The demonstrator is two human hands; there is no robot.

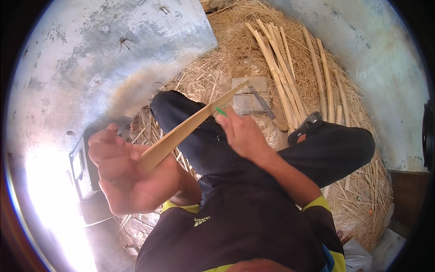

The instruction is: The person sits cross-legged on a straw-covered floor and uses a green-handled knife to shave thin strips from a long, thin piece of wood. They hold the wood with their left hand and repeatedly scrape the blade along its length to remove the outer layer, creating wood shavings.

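A long pale strip of split bamboo [190, 125] slants across my lap, its broad end low at the left and its narrow tip up near the middle. My left hand [133, 174] is closed on the broad end, palm turned up and fingers curled. Beside the strip's upper half, my right hand [244, 133] is closed with a small green piece [220, 111] poking out past its fingertips. What that green piece belongs to is hidden in the hand. Beyond the strip's tip, a knife [262, 100] with a dark blade lies across flat grey bricks [244, 104].
Split bamboo strips [278, 72] lie in a bundle at the far right, with rounder bamboo poles [313, 68] beside them. Straw and shavings [199, 72] cover the floor around my crossed legs. Worn bluish walls [122, 63] stand on both sides. Bright light enters at the left.
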